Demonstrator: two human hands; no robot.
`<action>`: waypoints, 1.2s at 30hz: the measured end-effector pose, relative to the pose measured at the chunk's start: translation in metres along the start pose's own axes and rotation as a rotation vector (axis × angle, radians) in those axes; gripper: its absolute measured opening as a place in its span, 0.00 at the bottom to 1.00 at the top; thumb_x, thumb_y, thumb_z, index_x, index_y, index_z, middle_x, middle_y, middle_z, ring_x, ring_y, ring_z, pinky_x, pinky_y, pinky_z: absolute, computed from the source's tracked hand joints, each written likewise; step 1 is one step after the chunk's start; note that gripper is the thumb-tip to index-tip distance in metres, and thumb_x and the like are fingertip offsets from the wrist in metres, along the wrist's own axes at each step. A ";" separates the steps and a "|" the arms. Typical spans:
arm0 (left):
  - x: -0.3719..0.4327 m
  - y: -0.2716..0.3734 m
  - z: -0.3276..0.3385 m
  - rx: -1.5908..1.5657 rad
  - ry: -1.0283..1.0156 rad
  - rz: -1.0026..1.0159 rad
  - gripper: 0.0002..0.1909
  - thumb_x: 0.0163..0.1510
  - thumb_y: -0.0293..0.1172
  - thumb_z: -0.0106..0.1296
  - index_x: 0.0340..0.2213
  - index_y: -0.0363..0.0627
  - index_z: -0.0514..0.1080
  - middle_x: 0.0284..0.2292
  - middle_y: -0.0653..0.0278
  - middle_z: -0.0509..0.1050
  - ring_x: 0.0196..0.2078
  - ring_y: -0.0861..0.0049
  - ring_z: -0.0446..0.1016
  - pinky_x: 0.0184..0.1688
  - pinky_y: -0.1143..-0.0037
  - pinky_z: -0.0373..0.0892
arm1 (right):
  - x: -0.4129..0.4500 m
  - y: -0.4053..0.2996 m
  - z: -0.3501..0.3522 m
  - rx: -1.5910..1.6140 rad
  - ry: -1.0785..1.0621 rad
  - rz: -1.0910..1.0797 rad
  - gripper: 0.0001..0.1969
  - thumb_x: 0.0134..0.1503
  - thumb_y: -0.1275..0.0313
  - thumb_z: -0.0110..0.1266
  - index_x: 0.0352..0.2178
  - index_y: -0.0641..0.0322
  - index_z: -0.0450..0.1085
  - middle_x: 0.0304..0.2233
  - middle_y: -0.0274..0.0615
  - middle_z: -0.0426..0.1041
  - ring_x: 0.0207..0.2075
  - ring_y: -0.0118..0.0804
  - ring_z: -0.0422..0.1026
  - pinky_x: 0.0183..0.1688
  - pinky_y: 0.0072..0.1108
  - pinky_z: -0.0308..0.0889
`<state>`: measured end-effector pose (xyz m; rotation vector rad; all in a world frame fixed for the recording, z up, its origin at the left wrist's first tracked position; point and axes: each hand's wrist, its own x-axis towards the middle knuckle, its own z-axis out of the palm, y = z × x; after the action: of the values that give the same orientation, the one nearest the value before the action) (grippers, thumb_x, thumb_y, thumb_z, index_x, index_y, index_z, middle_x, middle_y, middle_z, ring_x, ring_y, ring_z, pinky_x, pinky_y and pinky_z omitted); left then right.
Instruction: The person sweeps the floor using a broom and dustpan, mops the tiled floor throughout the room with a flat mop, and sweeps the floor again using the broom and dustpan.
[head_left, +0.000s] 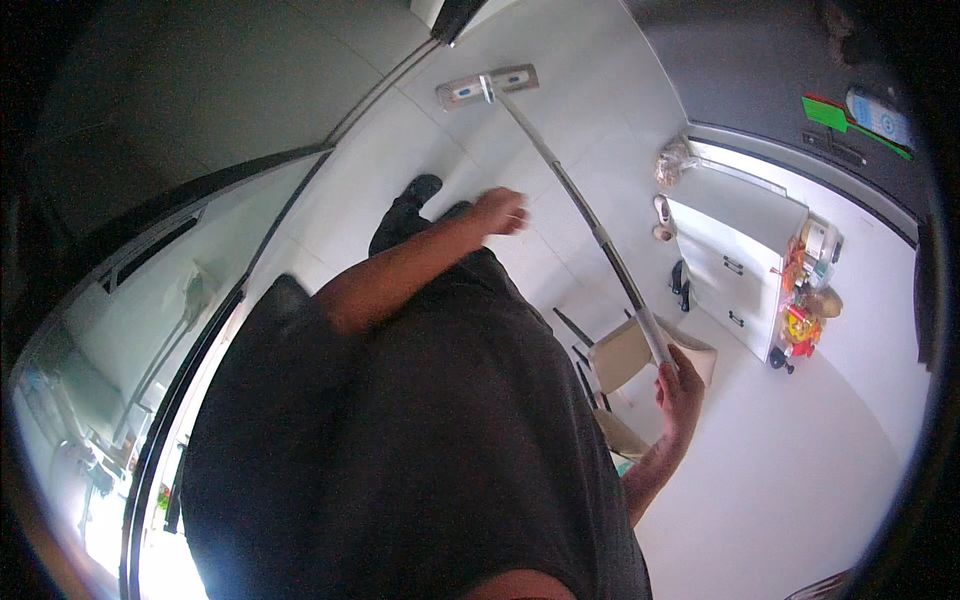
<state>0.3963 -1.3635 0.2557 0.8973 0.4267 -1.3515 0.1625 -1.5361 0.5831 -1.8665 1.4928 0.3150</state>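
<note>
My right hand (679, 382) is closed around the grip end of a flat mop's pole (577, 196). The pole slants up and left to the rectangular mop head (516, 78), which rests on the pale tiled floor. In front of my dark shirt is my left hand (501, 211), blurred, with its fingers partly curled. It is apart from the pole, and no object shows in it. My dark shoe (426, 186) stands on the floor below the mop head.
Beige chairs (622, 352) with dark legs stand beside the pole's grip end. A white cabinet (724, 262) has shoes (677, 279) along its base and packages (799, 322) beside it. A dark-framed glass door (289, 196) runs along the left.
</note>
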 end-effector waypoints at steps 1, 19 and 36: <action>-0.005 -0.002 -0.054 0.304 -0.019 0.209 0.10 0.54 0.38 0.46 0.29 0.43 0.66 0.25 0.61 0.72 0.23 0.75 0.71 0.22 0.75 0.69 | 0.015 -0.005 0.008 -0.002 -0.017 -0.023 0.18 0.53 0.70 0.50 0.46 0.64 0.67 0.20 0.33 0.68 0.17 0.19 0.64 0.17 0.14 0.60; -0.354 0.108 -0.127 0.981 1.752 1.106 0.15 0.55 0.42 0.49 0.40 0.47 0.65 0.28 0.57 0.75 0.29 0.65 0.76 0.29 0.70 0.71 | 0.233 -0.043 -0.071 -0.378 0.008 -0.604 0.27 0.57 0.52 0.44 0.28 0.73 0.67 0.13 0.44 0.66 0.06 0.33 0.63 0.07 0.23 0.57; -0.330 0.162 -0.113 1.347 1.748 1.051 0.09 0.57 0.36 0.44 0.27 0.45 0.67 0.18 0.65 0.74 0.20 0.71 0.75 0.22 0.73 0.70 | 0.263 0.130 -0.095 -0.485 0.166 -0.751 0.21 0.55 0.56 0.47 0.26 0.68 0.70 0.14 0.44 0.69 0.10 0.32 0.68 0.13 0.23 0.65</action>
<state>0.5067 -1.0688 0.4769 2.7815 0.1239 0.6787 0.0989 -1.8060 0.4470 -2.7383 0.7398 0.1654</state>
